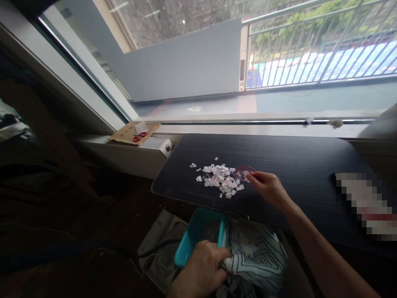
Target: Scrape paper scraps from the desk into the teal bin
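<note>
My right hand (263,183) reaches over the dark table (279,155) and pinches a thin, translucent pinkish disc (241,170). The disc lies against the right side of a loose pile of small white paper scraps (218,176). Below the table's front edge, my left hand (206,260) is closed, its thumb and finger gripping a bunched edge of a pale cloth with dark lines (257,265). Just behind that hand stands a teal plastic bin (182,248), partly hidden by it. Whether the hand also touches the bin's rim, I cannot tell.
Red-handled scissors (140,135) lie on a brown envelope (122,133) on the sill at left. A white radiator (156,145) stands beside the table. Behind runs a large window with a railing (297,54) outside. A blurred-out object (366,203) lies at the table's right.
</note>
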Action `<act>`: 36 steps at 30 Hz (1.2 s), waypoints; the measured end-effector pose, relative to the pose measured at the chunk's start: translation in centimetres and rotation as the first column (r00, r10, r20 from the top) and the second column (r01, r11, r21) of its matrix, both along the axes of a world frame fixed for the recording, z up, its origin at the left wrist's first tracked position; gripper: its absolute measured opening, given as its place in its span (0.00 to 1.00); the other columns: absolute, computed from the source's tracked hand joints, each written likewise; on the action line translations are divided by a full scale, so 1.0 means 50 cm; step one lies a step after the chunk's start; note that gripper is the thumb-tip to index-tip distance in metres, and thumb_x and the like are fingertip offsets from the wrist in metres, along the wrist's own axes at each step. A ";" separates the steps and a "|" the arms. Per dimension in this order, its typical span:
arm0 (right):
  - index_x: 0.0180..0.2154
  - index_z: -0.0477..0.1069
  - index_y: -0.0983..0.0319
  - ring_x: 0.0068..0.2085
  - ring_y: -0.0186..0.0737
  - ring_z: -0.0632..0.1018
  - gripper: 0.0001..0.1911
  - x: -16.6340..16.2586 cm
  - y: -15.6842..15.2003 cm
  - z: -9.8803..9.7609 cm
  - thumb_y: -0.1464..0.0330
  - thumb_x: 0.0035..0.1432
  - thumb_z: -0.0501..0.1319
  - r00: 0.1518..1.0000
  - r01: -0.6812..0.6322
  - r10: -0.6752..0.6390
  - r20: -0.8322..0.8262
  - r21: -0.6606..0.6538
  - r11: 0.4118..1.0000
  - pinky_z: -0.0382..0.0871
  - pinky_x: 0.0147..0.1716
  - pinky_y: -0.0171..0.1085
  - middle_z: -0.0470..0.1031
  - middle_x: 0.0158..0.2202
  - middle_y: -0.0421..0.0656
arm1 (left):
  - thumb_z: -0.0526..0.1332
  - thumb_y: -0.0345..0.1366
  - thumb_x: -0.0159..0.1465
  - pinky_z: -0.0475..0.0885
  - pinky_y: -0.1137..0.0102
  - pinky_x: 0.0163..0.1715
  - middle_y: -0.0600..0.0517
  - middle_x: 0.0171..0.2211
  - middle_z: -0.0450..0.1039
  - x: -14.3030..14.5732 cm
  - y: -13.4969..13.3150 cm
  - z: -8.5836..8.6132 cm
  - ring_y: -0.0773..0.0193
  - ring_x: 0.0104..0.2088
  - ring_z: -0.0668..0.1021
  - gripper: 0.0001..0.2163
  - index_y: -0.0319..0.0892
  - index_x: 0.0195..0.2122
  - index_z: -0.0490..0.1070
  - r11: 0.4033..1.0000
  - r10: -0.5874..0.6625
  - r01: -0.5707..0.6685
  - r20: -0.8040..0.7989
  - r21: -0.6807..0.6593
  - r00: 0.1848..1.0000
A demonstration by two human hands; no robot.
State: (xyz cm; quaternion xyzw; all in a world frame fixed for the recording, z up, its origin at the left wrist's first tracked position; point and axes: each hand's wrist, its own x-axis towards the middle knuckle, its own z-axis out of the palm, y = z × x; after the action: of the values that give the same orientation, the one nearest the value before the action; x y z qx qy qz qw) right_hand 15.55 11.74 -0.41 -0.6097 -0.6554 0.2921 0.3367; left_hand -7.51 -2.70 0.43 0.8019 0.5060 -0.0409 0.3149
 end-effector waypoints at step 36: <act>0.30 0.75 0.60 0.30 0.34 0.71 0.18 0.035 0.045 0.033 0.62 0.62 0.49 0.932 -0.274 0.232 0.278 0.121 0.954 0.54 0.28 0.33 0.73 0.30 0.42 | 0.53 0.29 0.55 0.59 0.71 0.31 0.53 0.25 0.69 0.107 0.054 0.028 0.62 0.31 0.71 0.05 0.43 0.27 0.68 0.985 -0.157 0.143 -0.158 -0.091 0.975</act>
State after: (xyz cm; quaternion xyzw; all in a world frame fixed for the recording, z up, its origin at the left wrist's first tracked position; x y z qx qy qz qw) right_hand 17.29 13.98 1.23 -0.5243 -0.7882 0.1978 0.2544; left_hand -2.14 -0.03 1.85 0.8186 0.4663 -0.1509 0.2994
